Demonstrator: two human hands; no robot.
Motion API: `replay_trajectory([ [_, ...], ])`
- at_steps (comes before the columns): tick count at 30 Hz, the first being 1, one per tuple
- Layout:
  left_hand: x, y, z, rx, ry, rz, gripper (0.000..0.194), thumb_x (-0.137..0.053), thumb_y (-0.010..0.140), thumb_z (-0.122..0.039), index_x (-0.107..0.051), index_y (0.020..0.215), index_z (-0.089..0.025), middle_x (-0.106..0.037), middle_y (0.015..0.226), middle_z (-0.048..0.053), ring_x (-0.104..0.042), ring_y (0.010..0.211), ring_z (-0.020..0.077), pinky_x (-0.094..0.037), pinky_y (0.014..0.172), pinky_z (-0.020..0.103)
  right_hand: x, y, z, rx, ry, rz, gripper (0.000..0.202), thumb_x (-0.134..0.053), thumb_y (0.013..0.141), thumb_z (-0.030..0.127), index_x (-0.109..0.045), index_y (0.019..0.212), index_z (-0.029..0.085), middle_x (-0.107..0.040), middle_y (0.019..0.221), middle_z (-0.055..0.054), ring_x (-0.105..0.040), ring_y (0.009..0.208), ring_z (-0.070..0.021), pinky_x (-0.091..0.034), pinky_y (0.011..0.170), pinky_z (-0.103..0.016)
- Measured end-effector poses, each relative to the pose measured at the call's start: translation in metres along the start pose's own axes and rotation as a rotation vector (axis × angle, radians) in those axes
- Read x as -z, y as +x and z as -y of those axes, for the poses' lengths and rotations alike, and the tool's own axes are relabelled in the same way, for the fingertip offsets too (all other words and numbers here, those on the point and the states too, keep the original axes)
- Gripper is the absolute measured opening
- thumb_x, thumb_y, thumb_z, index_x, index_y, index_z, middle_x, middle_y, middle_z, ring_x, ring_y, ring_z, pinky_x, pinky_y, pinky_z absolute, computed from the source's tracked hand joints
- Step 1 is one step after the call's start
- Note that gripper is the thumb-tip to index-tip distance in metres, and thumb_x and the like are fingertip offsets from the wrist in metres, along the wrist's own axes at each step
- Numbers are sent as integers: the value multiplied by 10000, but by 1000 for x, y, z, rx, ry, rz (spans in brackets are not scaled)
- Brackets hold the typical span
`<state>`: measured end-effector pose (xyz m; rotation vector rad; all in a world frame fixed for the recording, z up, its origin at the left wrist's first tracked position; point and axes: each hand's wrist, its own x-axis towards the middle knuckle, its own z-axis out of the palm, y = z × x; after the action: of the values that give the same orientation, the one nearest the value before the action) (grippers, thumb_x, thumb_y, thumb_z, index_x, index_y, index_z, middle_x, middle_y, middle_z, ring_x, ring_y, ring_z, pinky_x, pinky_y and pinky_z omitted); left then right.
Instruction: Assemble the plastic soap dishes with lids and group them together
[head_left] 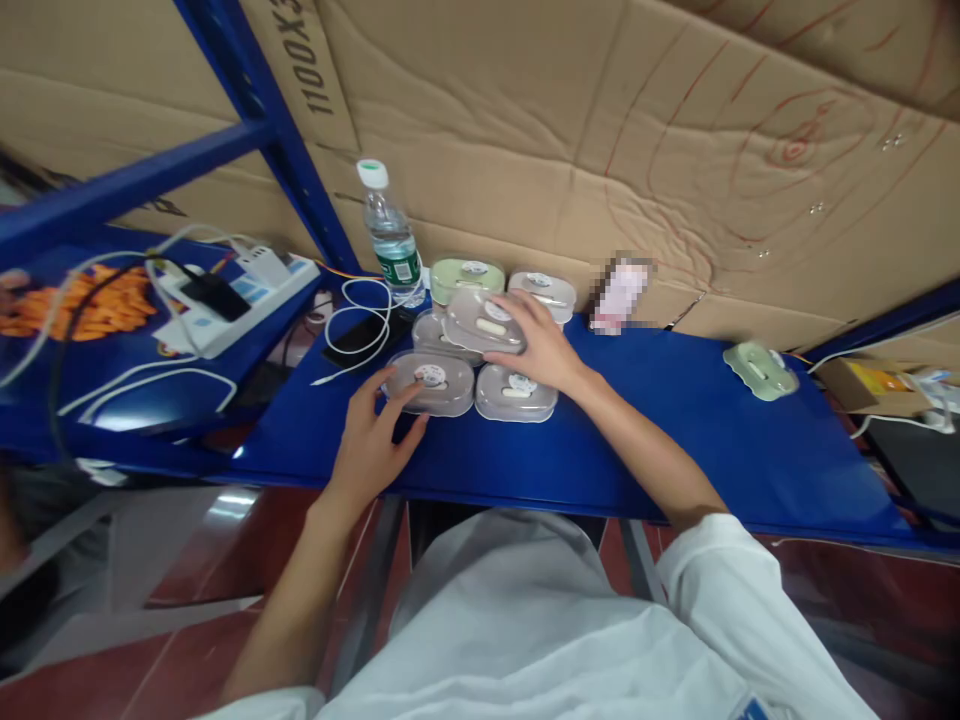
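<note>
Several small oval plastic boxes with clear lids and round stickers stand grouped on the blue table. My right hand [544,345] grips the right end of a greyish box [476,318], which is tilted above a similar box [435,335]. With fingers apart, my left hand [379,430] rests at the left side of the front-left box [442,392]; its fingertips touch or nearly touch the lid. Just below my right hand sits another greyish box [517,397]. Behind the group are a green box [469,275] and a greyish one [546,290].
A water bottle [391,235] stands at the back left, near a white cable [356,350] and a dark phone-like slab [364,338]. A pixelated object [621,295] leans on the cardboard wall [525,150]. One green piece [761,370] lies far right. Orange pieces [105,305] cover part of the left table.
</note>
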<state>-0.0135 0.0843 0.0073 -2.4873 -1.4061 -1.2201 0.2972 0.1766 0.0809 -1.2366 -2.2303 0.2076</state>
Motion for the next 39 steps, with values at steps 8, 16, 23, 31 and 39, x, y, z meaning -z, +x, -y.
replay_trajectory([
  [8,-2,-2,4,-17,29,30,490,-686,1021,-285,-592,1500,-256,-485,1583,202,-530,1451,386,-522,1147,563,-22,23,17,78,-137,37,822,-655,1018,632,-326,1716,348,-229,1819,-96,-169,1687,-394,-196,1321,-716],
  [16,-3,-1,3,-22,47,31,530,-700,1006,-280,-576,1522,-269,-466,1608,204,-524,1460,408,-506,1157,585,123,-123,-129,-606,-538,-286,770,-494,1067,611,-351,1704,203,-232,1797,-234,-261,1629,-422,-265,1248,-699],
  [23,-5,-1,4,-12,62,29,533,-698,1005,-277,-572,1523,-274,-469,1616,193,-519,1467,405,-503,1167,592,182,-276,-220,-1165,-654,-265,887,-632,950,591,-346,1697,207,-354,1728,-248,-297,1545,-447,-280,1189,-677],
  [31,-6,0,4,-18,82,26,525,-675,1012,-290,-570,1527,-281,-488,1602,192,-538,1445,400,-524,1141,587,165,-289,-219,-932,-560,-324,842,-706,849,646,-526,1573,255,-388,1672,-239,-381,1512,-445,-354,1178,-662],
  [39,-6,0,4,-1,61,26,559,-685,998,-299,-563,1543,-318,-489,1617,171,-538,1448,411,-517,1146,618,180,-277,-234,-835,-445,-342,646,-784,871,559,-657,1405,219,-475,1606,-275,-455,1451,-459,-393,1164,-635],
])
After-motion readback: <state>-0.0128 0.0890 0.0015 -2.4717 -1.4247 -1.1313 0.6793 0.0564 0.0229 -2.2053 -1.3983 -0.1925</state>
